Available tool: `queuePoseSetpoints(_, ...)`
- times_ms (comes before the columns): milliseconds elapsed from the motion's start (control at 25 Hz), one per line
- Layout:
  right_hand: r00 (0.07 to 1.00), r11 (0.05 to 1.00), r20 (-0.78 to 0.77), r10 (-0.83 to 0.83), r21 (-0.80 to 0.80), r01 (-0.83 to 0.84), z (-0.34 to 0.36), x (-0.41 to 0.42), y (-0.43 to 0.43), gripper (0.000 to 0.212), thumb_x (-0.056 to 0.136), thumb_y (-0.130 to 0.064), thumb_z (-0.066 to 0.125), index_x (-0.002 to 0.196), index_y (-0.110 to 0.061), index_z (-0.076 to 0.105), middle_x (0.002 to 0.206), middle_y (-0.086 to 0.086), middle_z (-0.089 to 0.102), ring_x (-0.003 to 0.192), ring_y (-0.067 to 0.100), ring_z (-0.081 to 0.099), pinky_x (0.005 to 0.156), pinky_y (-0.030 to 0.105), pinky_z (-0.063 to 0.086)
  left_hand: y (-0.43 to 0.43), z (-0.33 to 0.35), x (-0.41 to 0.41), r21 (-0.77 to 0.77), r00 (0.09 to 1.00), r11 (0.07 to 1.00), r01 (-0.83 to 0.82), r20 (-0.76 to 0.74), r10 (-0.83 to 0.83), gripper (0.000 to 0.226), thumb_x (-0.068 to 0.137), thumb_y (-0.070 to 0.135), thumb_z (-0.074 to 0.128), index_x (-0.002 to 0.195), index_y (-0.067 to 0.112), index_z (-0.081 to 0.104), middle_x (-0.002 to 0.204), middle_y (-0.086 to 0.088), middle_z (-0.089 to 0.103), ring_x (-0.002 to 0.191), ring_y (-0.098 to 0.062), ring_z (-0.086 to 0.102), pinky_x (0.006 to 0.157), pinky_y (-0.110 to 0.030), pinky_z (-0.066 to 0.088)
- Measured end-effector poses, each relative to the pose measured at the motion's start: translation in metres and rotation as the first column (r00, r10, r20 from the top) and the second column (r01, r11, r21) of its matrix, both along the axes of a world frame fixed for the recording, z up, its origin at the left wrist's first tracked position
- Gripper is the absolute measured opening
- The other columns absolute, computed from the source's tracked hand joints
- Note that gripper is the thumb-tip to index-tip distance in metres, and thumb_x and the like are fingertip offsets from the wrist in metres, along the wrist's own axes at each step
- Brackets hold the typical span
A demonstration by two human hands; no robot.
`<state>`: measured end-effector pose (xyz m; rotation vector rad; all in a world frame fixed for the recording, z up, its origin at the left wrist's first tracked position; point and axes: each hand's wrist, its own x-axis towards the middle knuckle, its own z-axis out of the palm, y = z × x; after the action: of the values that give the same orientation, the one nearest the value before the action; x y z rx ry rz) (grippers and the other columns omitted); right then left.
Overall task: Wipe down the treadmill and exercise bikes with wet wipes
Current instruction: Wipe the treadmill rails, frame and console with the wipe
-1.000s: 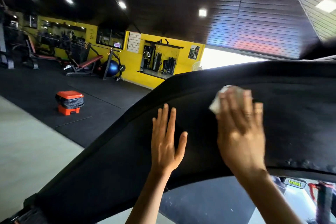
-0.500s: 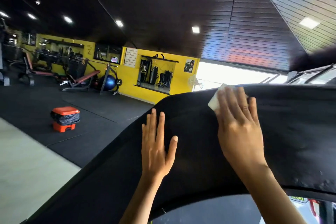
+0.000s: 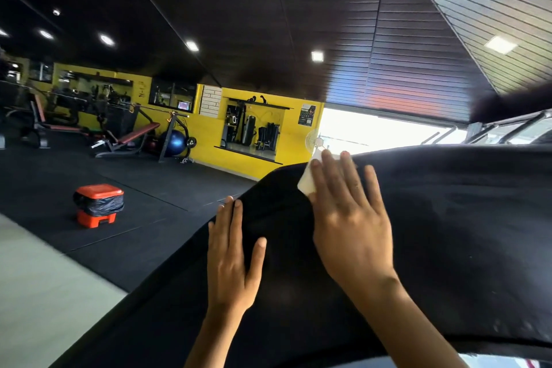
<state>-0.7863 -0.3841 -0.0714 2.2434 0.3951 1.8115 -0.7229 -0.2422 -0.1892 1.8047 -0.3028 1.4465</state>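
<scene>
A wide black treadmill belt (image 3: 448,233) fills the lower right of the head view, sloping up away from me. My right hand (image 3: 349,218) lies flat on it with straight fingers, pressing a white wet wipe (image 3: 307,182) against the belt near its far left edge; most of the wipe is hidden under the fingers. My left hand (image 3: 233,254) rests flat on the belt beside it, fingers straight, holding nothing.
An orange bin with a black liner (image 3: 98,205) stands on the dark floor mats to the left. Weight benches (image 3: 128,137) and a blue exercise ball (image 3: 174,142) line the yellow back wall. A bright doorway opens behind the belt's far edge.
My right hand has slid the wipe up the belt toward its far edge. My left hand has shifted slightly up and left, still flat. The camera has tilted upward.
</scene>
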Motion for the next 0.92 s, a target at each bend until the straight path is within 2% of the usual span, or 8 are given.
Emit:
queuePoseSetpoints(120,0.996,0.997,-0.088,0.028,-0.067,-0.034,-0.011,0.016,0.034,0.051,0.091,-0.016,0.031,0.137,-0.002,0.048,0.145,0.016,0.043,0.14,0.032,0.032,0.115,0.045,0.018,0.004,-0.016,0.001,-0.039,1.0,0.999,-0.015,-0.008,0.014,0.065,0.1,0.055,0.026,0.149,0.014,0.022,0.157,-0.004,0.02,0.147,-0.017,0.015,0.12,-0.026,0.004)
queuePoseSetpoints(280,0.968,0.948,-0.251,-0.022,-0.312,-0.059,-0.04,0.036,0.078,0.058,0.089,-0.025,0.024,0.137,-0.006,0.05,0.146,0.013,0.044,0.139,0.031,0.033,0.118,0.046,0.015,0.024,-0.047,0.001,-0.048,0.995,0.998,-0.038,-0.092,0.034,0.064,0.099,0.057,0.024,0.15,0.019,0.019,0.159,-0.003,0.019,0.147,-0.017,0.016,0.12,-0.026,0.004)
queuePoseSetpoints(440,0.936,0.872,-0.339,-0.1,-0.482,-0.082,-0.058,0.036,0.099,0.056,0.092,-0.032,0.039,0.143,-0.01,0.041,0.152,0.01,0.035,0.144,0.028,0.024,0.116,0.045,0.002,0.046,-0.074,0.003,-0.074,0.985,0.996,-0.049,-0.166,0.036,0.065,0.098,0.06,0.024,0.151,0.025,0.012,0.16,0.003,0.014,0.147,-0.014,0.014,0.119,-0.039,0.013)
queuePoseSetpoints(520,0.94,0.916,-0.327,-0.094,-0.399,-0.047,-0.05,0.031,0.093,0.057,0.089,-0.031,0.05,0.141,-0.008,0.045,0.15,0.01,0.039,0.143,0.029,0.027,0.119,0.049,0.002,0.053,-0.081,0.002,-0.088,0.984,0.995,-0.041,-0.175,0.025,0.065,0.098,0.06,0.025,0.152,0.024,0.011,0.16,0.012,0.01,0.147,-0.01,0.013,0.119,-0.036,0.013)
queuePoseSetpoints(640,0.97,0.982,-0.238,-0.044,-0.188,-0.002,-0.047,0.031,0.085,0.052,0.088,-0.017,0.044,0.137,-0.003,0.047,0.146,0.015,0.043,0.141,0.031,0.029,0.117,0.048,0.007,0.057,-0.084,0.003,-0.071,0.983,0.997,-0.028,-0.182,0.014,0.067,0.099,0.056,0.029,0.152,0.018,0.016,0.161,0.008,0.011,0.147,-0.009,0.012,0.119,-0.033,0.012)
queuePoseSetpoints(720,0.955,0.95,-0.292,-0.056,-0.309,-0.039,-0.057,0.033,0.099,0.055,0.092,-0.021,0.035,0.144,-0.004,0.038,0.153,0.015,0.032,0.145,0.033,0.018,0.118,0.051,-0.001,0.055,-0.084,0.003,-0.061,0.983,0.998,-0.013,-0.184,0.001,0.066,0.098,0.058,0.027,0.152,0.024,0.01,0.161,0.011,0.008,0.147,-0.01,0.01,0.12,-0.03,0.008)
queuePoseSetpoints(800,0.924,0.861,-0.373,-0.078,-0.492,-0.126,-0.077,0.038,0.117,0.058,0.097,-0.03,0.026,0.15,-0.007,0.022,0.158,0.013,0.016,0.147,0.032,0.005,0.113,0.049,-0.011,0.052,-0.085,-0.001,-0.091,0.98,0.996,0.026,-0.193,-0.044,0.065,0.097,0.062,0.025,0.151,0.033,0.003,0.159,0.021,0.001,0.147,-0.008,0.006,0.121,-0.026,0.004)
queuePoseSetpoints(920,0.933,0.854,-0.336,-0.126,-0.515,-0.07,-0.079,0.032,0.104,0.061,0.089,-0.033,0.04,0.146,-0.012,0.037,0.154,0.008,0.031,0.145,0.027,0.02,0.117,0.047,-0.004,0.052,-0.092,-0.007,-0.084,0.974,0.996,0.029,-0.221,-0.047,0.07,0.097,0.063,0.024,0.152,0.025,0.006,0.159,0.022,-0.001,0.147,-0.007,0.005,0.119,-0.022,0.0)
